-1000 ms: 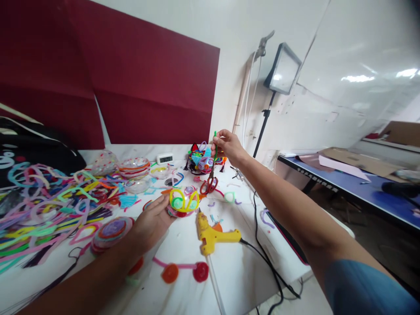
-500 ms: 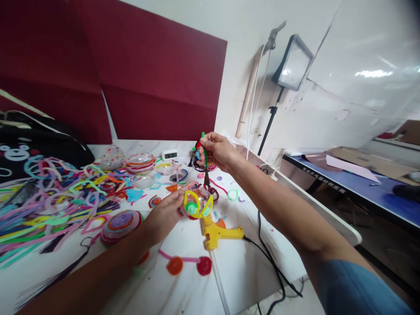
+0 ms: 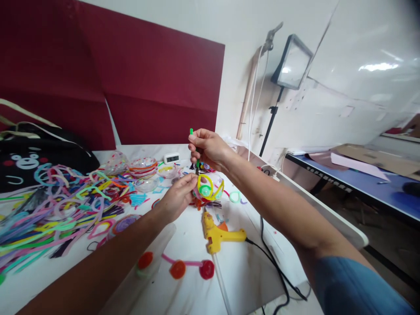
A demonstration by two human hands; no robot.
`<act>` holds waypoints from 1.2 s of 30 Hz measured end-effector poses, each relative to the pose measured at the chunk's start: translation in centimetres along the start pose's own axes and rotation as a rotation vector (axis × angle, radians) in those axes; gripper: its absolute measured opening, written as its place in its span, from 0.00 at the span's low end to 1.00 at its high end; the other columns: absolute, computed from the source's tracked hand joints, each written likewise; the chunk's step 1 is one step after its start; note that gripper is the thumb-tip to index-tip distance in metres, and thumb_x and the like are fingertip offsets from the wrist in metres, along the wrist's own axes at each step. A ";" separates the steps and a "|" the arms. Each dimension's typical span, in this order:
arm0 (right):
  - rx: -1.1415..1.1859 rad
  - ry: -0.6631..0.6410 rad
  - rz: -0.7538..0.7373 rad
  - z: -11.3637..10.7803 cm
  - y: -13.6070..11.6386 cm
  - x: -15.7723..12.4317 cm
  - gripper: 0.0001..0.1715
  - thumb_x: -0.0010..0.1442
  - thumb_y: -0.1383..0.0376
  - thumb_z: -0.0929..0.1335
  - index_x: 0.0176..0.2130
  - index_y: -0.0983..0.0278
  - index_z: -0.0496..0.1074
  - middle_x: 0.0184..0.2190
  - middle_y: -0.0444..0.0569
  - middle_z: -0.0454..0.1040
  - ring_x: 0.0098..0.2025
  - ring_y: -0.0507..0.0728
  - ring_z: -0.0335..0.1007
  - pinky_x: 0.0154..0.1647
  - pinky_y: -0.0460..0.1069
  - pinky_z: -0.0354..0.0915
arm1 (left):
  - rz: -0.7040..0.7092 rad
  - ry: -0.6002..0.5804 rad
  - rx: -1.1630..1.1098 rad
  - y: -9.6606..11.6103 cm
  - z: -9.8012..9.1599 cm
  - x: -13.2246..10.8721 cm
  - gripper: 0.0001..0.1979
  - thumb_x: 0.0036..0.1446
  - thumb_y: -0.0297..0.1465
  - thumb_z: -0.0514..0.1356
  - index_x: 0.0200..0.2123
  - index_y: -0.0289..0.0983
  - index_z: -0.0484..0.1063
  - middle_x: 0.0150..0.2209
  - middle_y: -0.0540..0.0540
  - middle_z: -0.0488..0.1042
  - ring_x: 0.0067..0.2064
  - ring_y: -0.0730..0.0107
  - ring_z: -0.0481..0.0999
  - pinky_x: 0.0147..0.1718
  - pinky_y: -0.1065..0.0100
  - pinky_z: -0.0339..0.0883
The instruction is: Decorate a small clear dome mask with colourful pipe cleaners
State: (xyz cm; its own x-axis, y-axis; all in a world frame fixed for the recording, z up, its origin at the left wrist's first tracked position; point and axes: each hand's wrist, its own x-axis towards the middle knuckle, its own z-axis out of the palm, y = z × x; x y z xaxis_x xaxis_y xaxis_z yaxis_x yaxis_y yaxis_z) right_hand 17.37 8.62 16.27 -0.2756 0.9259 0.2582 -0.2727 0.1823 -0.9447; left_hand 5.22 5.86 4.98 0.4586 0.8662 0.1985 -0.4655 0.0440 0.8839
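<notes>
My left hand (image 3: 177,197) grips the edge of a clear round plastic piece (image 3: 215,180), with its fingers closed. Yellow pipe-cleaner loops (image 3: 201,181) and a green coiled disc (image 3: 205,190) sit on its front. Just above, my right hand (image 3: 210,148) pinches a thin green stick-like piece (image 3: 191,131) held upright. Its dark lower end reaches down to the left fingertips; whether it touches the plastic I cannot tell. Below the hands a yellow glue gun (image 3: 218,234) lies on the white table with a clear glue stick (image 3: 221,280) in it.
A heap of coloured pipe cleaners (image 3: 62,210) covers the left side. Stacked clear bowls (image 3: 143,167) and a small digital clock (image 3: 171,158) stand at the back. A pink strip with orange and red discs (image 3: 192,263) lies in front. A black cord (image 3: 272,258) trails right.
My right hand has moved left and slightly down, bringing the green piece to the left fingertips. My left hand has lifted the plastic piece slightly up and to the right.
</notes>
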 end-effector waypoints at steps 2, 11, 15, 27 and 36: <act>0.004 0.030 -0.068 -0.3 -1.0 0.1 0.14 0.67 0.72 0.61 0.30 0.62 0.56 0.15 0.32 0.60 0.13 0.43 0.47 0.16 0.38 0.54 | -0.011 0.018 -0.038 -0.6 -0.1 0.3 0.05 0.56 0.29 0.62 0.30 0.34 0.72 0.30 0.46 0.74 0.32 0.70 0.74 0.34 0.71 0.68; -0.244 0.073 0.008 -6.8 -0.5 -1.9 0.13 0.45 0.75 0.70 0.32 0.64 0.65 0.17 0.35 0.62 0.15 0.44 0.49 0.15 0.41 0.43 | 0.065 0.087 -0.223 1.6 1.0 0.9 0.08 0.59 0.22 0.56 0.36 0.32 0.75 0.35 0.44 0.77 0.37 0.69 0.77 0.40 0.69 0.71; -0.385 -0.140 0.209 -8.9 4.3 -5.0 0.23 0.35 0.74 0.73 0.35 0.65 0.72 0.26 0.39 0.71 0.21 0.45 0.56 0.18 0.42 0.47 | 0.053 0.134 -0.298 2.3 2.1 0.5 0.11 0.61 0.20 0.53 0.34 0.33 0.75 0.37 0.44 0.78 0.39 0.69 0.77 0.44 0.66 0.71; -0.417 -0.224 0.204 -7.5 6.0 -7.2 0.19 0.45 0.57 0.75 0.22 0.67 0.67 0.15 0.36 0.60 0.18 0.44 0.48 0.19 0.44 0.44 | 0.012 0.198 -0.361 2.5 3.7 0.3 0.11 0.63 0.24 0.51 0.39 0.35 0.74 0.39 0.44 0.78 0.43 0.66 0.77 0.48 0.61 0.71; -0.452 -0.150 0.383 -11.8 5.2 -7.9 0.19 0.45 0.57 0.75 0.32 0.68 0.72 0.20 0.38 0.65 0.18 0.43 0.50 0.17 0.42 0.45 | -0.009 0.274 -0.327 1.7 1.5 -1.0 0.13 0.63 0.23 0.50 0.45 0.35 0.72 0.45 0.40 0.78 0.47 0.60 0.77 0.50 0.50 0.70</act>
State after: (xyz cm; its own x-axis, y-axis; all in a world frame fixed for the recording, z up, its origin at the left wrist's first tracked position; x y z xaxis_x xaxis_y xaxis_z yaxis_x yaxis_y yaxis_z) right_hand 29.06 6.12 6.93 -0.4124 0.9029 -0.1218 0.2806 -0.0013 -0.9598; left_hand 5.06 4.32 6.92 0.2662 0.9634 0.0320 -0.6978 0.1697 0.6959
